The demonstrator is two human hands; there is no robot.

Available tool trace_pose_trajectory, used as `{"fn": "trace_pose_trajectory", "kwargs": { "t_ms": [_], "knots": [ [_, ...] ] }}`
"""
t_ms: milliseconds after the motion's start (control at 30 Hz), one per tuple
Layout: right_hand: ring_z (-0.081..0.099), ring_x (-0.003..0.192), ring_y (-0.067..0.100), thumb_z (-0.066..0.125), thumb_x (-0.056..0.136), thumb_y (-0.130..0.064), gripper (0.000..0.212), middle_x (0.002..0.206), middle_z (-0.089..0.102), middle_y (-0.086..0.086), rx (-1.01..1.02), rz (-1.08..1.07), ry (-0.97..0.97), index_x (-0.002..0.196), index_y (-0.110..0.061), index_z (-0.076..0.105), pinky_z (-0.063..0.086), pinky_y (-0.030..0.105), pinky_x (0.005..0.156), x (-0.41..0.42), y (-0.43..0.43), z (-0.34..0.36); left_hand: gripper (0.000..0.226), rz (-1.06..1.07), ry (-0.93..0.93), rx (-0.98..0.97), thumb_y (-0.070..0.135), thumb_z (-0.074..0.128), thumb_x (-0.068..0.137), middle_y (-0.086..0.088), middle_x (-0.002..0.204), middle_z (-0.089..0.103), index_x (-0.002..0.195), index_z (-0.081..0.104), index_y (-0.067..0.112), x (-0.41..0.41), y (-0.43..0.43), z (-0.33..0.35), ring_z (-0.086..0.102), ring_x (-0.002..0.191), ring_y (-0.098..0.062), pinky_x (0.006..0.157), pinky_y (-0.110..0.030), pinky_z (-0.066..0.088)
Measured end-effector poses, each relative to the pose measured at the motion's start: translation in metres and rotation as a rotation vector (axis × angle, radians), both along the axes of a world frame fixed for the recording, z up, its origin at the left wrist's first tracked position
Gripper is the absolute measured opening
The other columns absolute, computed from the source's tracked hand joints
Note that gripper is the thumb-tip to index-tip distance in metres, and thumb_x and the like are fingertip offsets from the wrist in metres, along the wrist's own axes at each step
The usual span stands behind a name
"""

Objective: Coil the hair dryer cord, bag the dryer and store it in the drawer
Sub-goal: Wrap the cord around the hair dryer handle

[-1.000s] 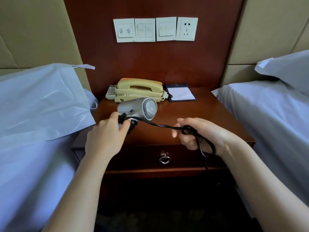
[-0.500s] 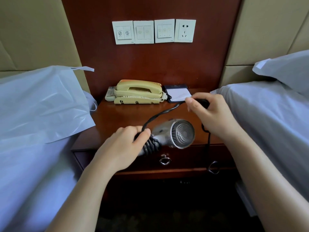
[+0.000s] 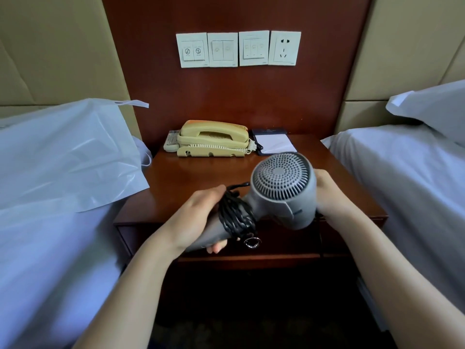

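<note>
Both hands grasp the hair dryer (image 3: 284, 195) above the counter (image 3: 191, 177): left hand (image 3: 196, 217) around its cord-wrapped (image 3: 236, 215) handle, right hand (image 3: 329, 195) clasping the barrel.

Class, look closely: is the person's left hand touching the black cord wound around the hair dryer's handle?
Touching. The head view shows the left hand gripping the hair dryer by its handle, its thumb side pressed against the coiled cord with no gap visible.

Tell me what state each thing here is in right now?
Hair dryer: held off the nightstand by both hands.
Cord: wound around the handle.
Left hand: gripping the handle.
Right hand: holding the dryer's body.
Drawer: closed.
Plastic bag: lying on the bed.
Telephone: handset on cradle.
</note>
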State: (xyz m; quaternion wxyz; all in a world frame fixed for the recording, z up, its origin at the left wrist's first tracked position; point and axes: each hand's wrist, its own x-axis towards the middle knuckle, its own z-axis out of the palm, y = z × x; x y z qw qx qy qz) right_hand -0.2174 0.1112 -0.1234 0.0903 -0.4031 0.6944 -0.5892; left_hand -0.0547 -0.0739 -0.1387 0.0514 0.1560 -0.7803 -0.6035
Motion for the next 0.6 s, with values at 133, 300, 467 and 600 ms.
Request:
{"fn": "trace_pose_trajectory", "kwargs": {
  "t_ms": [133,300,467,600],
  "knots": [
    [0.047,0.054,-0.003,0.064,0.071,0.01,0.034,0.05,0.055,-0.008,0.108,0.052,0.015,0.054,-0.017,0.053,0.036,0.014,0.052,0.006,0.002,-0.01,0.049,0.009,-0.07,0.404,0.004,0.03,0.099,0.008,0.075,0.072,0.079,0.075,0.012,-0.023,-0.043,-0.039,0.063,0.061,0.006,0.07,-0.021,0.044],
    [0.028,0.036,0.002,0.054,0.092,-0.022,0.029,0.047,0.038,-0.005,0.336,0.121,-0.056,0.069,-0.008,0.062,0.024,0.017,0.037,0.016,-0.007,-0.024,0.044,0.08,0.201,0.266,0.022,0.026,0.101,-0.01,0.072,0.072,0.124,0.047,-0.009,-0.001,-0.01,-0.008,0.064,0.05,-0.013,0.039,-0.015,0.043],
    [0.032,0.039,0.007,0.037,0.098,-0.029,0.039,0.054,0.04,0.002,0.572,0.262,0.01,0.08,-0.006,0.061,0.029,0.017,0.039,0.044,-0.017,-0.012,0.058,0.348,0.243,0.511,0.042,0.025,0.096,-0.019,0.063,0.058,0.086,0.06,-0.003,0.009,0.009,0.013,0.043,0.033,-0.02,0.034,-0.018,0.033],
    [0.056,0.076,0.03,0.036,0.097,-0.035,0.025,0.076,0.055,0.005,0.695,0.186,0.586,0.084,-0.017,0.049,0.042,0.033,0.066,0.078,-0.019,-0.001,0.057,0.529,0.148,0.414,0.038,0.027,0.095,-0.02,0.061,0.057,0.083,0.06,-0.007,0.005,0.008,0.015,0.042,0.036,-0.022,0.036,-0.022,0.032]
  ]
}}
